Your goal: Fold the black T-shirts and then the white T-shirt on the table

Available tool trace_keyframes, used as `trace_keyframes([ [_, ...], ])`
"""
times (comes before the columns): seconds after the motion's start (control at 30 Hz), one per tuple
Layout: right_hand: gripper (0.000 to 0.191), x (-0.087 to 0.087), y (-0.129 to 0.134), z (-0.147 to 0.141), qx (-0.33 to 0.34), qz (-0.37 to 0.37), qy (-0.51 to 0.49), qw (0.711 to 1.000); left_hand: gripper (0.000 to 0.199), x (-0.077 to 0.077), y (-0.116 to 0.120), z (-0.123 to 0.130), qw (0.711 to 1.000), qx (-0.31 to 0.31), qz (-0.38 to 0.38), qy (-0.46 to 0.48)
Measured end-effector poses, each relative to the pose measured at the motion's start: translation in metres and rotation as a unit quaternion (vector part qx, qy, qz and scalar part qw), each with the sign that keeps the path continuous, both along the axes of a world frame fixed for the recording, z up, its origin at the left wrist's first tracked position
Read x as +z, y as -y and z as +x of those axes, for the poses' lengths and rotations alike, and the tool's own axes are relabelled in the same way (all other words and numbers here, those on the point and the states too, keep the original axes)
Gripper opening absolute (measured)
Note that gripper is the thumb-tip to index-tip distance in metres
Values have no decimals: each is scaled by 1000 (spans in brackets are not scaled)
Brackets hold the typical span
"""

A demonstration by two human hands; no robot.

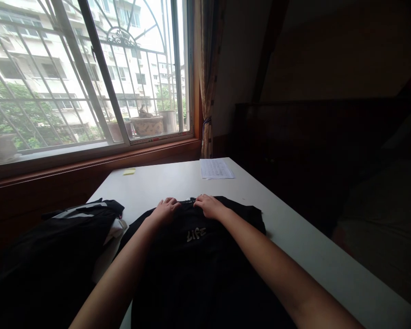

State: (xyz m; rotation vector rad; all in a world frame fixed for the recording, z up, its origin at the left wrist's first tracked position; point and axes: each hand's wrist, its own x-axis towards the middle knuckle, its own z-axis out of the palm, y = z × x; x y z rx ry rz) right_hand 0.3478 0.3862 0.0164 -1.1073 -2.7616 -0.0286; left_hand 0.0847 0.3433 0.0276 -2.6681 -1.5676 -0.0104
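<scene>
A black shirt [192,269] lies spread over the near part of the white table, with light lettering on its upper middle. At its far edge, near what looks like the neckline, my left hand [167,211] has its fingers curled onto the fabric. My right hand [208,206] grips the same edge a short way to the right, its fingers bent over the cloth. A small whitish bit shows between the two hands. Both forearms reach across the shirt from the near side. The fingertips are partly hidden.
More dark clothing [55,256] with pale stripes is heaped at the left, some white material beside it. Printed sheets of paper [216,169] and a yellow note [129,172] lie on the table's [294,233] far part. Behind stand a barred window [137,91] and a curtain [208,82].
</scene>
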Motion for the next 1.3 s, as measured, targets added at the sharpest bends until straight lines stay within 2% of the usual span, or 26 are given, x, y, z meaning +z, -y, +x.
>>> trace_keyframes([
  [0.13,39,9,-8,-5,3,0,53,999,43,5,-8,-2,1000,4,-18,-20],
  [0.27,27,20,-13,-7,-6,-6,108,994,46,10,-12,-7,999,7,-32,-37],
  [0.47,19,28,-14,-10,14,-7,142,990,49,16,-15,-9,998,7,-37,-45],
  [0.6,25,27,-9,-8,37,13,132,990,44,18,-12,-6,999,-20,-29,-37],
  [0.8,43,23,-7,3,16,31,80,996,45,25,-4,-10,999,-48,-19,-13],
  [0.97,29,22,-14,13,1,64,81,995,54,32,-6,-21,999,-46,-12,-10],
  [1.07,21,20,-18,18,-8,92,71,993,47,33,-8,-26,999,-32,-9,-12],
  [1.2,23,14,-21,23,-37,114,63,991,44,31,-11,-31,1000,-11,-3,7],
  [1.3,28,11,-23,23,-79,96,48,991,44,24,-15,-36,999,5,-3,37],
])
